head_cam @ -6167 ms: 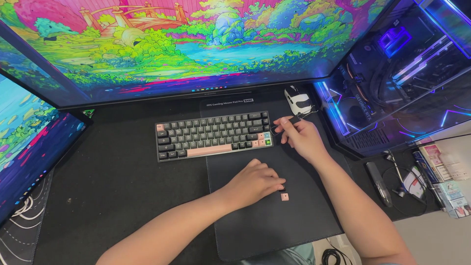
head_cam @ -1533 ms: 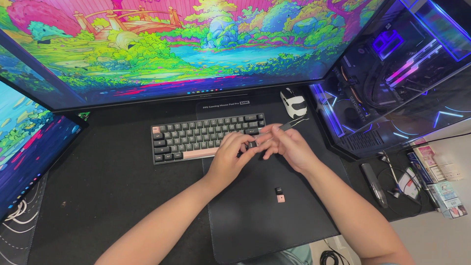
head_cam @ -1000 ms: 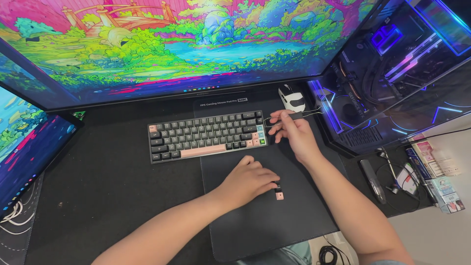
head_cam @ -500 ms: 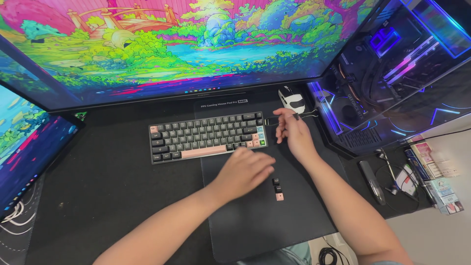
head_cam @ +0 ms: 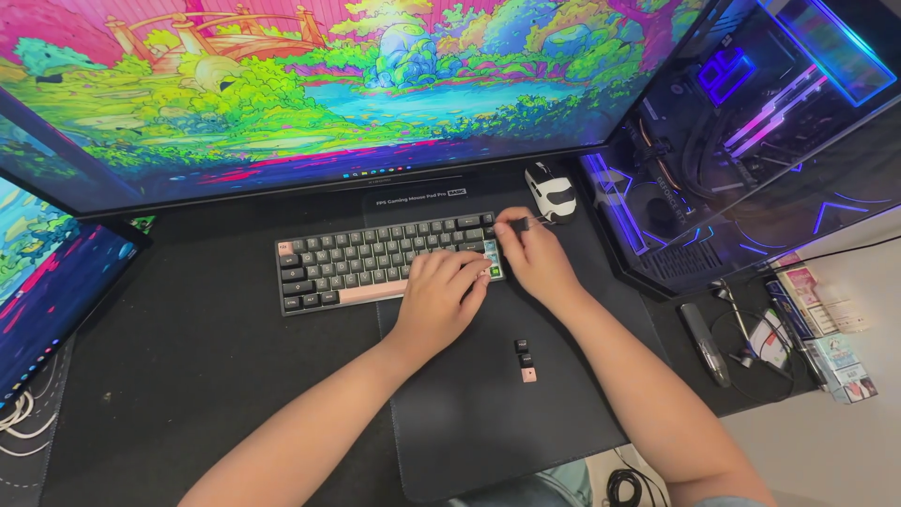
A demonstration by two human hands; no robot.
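Keyboard (head_cam: 375,265) first: a compact board with dark grey keys and a salmon-pink space bar, lying on the black desk mat (head_cam: 188,376) below the big centre monitor (head_cam: 328,84), its long axis running left to right with the right end tilted slightly away from the person. At the far left a second screen (head_cam: 47,291) angles in, with white cables beside its lower corner. The left hand (head_cam: 441,296) lies palm down over the keyboard's lower right part, fingers loosely curled and pressed to the keys near the right edge — it grips nothing that can be seen. Just to its right, the right hand (head_cam: 535,258) sits at the keyboard's right end, fingers pinched on a small dark tool (head_cam: 522,223) held over the top right corner (too small to make out in detail). Nearer the person, on the darker mouse pad (head_cam: 488,422), three loose keycaps (head_cam: 526,360) lie in a short line — two dark, one pink — well apart from both hands. Behind the right hand rests a white and black mouse (head_cam: 551,191). Further right stands a glass-sided computer case (head_cam: 751,131) lit blue and pink, with fans and tubing visible inside.
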